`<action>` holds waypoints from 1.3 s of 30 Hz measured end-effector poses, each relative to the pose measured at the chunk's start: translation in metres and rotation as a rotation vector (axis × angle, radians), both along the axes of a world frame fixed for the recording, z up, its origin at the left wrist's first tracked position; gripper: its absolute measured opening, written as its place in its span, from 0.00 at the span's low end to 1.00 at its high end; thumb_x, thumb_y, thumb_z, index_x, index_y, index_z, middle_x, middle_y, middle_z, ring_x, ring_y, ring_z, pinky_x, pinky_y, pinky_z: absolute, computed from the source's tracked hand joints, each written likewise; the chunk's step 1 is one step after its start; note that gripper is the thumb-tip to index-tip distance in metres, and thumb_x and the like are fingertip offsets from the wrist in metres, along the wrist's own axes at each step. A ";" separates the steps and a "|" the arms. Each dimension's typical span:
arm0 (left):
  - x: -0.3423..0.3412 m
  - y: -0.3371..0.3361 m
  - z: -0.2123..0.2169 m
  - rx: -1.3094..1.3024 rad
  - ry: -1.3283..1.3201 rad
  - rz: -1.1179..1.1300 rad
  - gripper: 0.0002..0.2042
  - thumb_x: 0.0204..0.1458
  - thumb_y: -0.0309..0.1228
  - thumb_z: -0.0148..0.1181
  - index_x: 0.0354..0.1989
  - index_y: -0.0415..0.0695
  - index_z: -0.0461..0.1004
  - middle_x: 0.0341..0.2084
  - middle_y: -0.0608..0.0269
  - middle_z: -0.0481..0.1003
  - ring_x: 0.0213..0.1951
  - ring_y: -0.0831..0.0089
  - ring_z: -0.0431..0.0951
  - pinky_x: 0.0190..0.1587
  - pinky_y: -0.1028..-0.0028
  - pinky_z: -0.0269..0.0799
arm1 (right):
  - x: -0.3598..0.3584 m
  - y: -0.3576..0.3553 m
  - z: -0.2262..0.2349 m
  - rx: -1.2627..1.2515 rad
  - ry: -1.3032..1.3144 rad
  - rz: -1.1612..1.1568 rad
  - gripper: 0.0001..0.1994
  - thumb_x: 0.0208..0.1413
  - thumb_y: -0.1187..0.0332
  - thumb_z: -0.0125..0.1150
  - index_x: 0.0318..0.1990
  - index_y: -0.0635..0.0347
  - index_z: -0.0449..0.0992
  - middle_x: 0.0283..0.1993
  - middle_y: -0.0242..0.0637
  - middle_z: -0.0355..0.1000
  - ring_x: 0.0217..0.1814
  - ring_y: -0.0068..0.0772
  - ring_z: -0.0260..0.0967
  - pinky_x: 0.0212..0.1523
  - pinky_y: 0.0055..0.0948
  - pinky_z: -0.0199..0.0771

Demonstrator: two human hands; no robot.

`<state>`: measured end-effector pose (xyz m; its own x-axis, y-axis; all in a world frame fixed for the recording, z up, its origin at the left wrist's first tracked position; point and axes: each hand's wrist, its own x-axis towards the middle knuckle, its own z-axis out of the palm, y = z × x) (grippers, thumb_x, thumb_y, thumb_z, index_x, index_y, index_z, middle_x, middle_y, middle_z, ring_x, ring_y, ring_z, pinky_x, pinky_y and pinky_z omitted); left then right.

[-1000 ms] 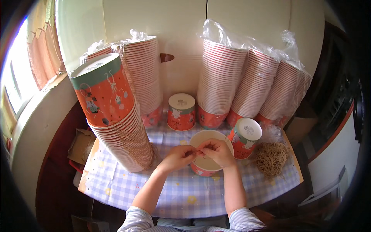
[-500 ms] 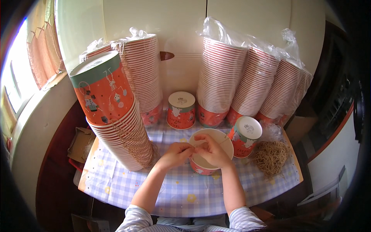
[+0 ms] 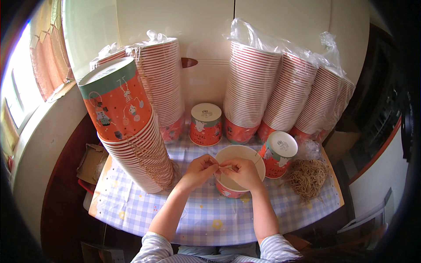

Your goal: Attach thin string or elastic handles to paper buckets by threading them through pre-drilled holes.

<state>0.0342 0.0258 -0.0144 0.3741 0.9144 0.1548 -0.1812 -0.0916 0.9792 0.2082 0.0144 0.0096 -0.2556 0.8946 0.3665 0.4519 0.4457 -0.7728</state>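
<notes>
An open paper bucket (image 3: pixel 234 191), orange-red outside and white within, stands upright on the table in front of me. Over its near left rim my left hand (image 3: pixel 202 171) and my right hand (image 3: pixel 239 173) meet, fingertips pinched together. Whatever lies between the fingertips is too small to make out. A thin strand of cord (image 3: pixel 257 156) shows at the bucket's far right rim. Just right of it, an upside-down bucket (image 3: pixel 278 164) stands close by. Tan twine (image 3: pixel 308 179) lies in a tangled heap farther right.
Left of my hands leans a tall stack of upside-down buckets (image 3: pixel 127 131), with looped tan cord (image 3: pixel 151 164) hanging down its side. Another upside-down bucket (image 3: pixel 206 125) stands behind. Plastic-wrapped bucket stacks (image 3: pixel 252 87) line the back. A checked cloth (image 3: pixel 193 223) covers the table.
My right hand's raised fingers have come down and curled in toward the left fingertips. My left hand has shifted only slightly; the buckets and twine stay put.
</notes>
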 end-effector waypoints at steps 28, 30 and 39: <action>0.000 -0.014 0.022 0.395 0.584 0.280 0.08 0.44 0.31 0.58 0.32 0.43 0.76 0.25 0.60 0.75 0.25 0.70 0.75 0.28 0.75 0.69 | 0.004 0.001 0.001 0.008 -0.001 0.039 0.07 0.42 0.68 0.61 0.27 0.61 0.75 0.24 0.36 0.70 0.24 0.30 0.68 0.27 0.25 0.67; 0.001 -0.014 0.021 0.329 0.551 0.249 0.09 0.45 0.31 0.58 0.33 0.42 0.76 0.25 0.60 0.75 0.25 0.72 0.75 0.29 0.77 0.69 | 0.004 0.001 0.000 -0.001 0.005 0.040 0.07 0.42 0.68 0.61 0.27 0.62 0.75 0.24 0.36 0.70 0.25 0.30 0.68 0.27 0.25 0.67; 0.002 -0.006 0.014 -0.105 0.240 -0.018 0.07 0.48 0.29 0.56 0.33 0.39 0.72 0.22 0.66 0.74 0.19 0.82 0.70 0.19 0.82 0.61 | 0.007 0.005 -0.004 -0.049 0.017 0.093 0.05 0.44 0.74 0.60 0.29 0.65 0.74 0.26 0.31 0.71 0.27 0.17 0.66 0.29 0.17 0.67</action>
